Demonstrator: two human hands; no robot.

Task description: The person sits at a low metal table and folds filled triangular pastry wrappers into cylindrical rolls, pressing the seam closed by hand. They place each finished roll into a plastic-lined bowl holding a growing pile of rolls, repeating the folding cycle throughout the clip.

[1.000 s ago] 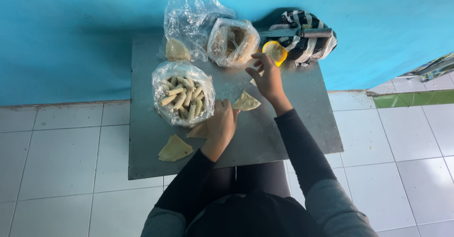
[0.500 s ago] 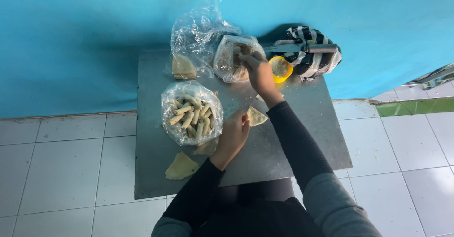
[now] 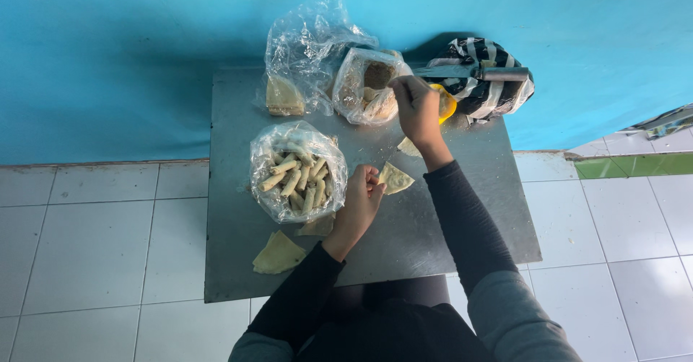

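Note:
My left hand [image 3: 359, 202] rests on the grey metal table [image 3: 462, 210], fingers curled, touching the edge of a thin yellowish dough wrapper [image 3: 396, 178]. My right hand [image 3: 416, 106] is raised at the far side, fingers pinched over an open plastic bag of brown filling [image 3: 364, 88]; whether it holds anything is hidden. A clear bag of finished rolls [image 3: 296, 174] sits just left of my left hand.
Another wrapper [image 3: 278, 254] lies near the table's front left. A clear bag with stacked wrappers [image 3: 285, 96] is at the back. A yellow container [image 3: 445, 103] and a black-and-white striped bag [image 3: 484, 80] stand at the back right, against a blue wall. White tiles surround the table.
My right hand moved from the table's middle back toward the filling bag. My left hand stays by the wrapper; the view has shifted slightly.

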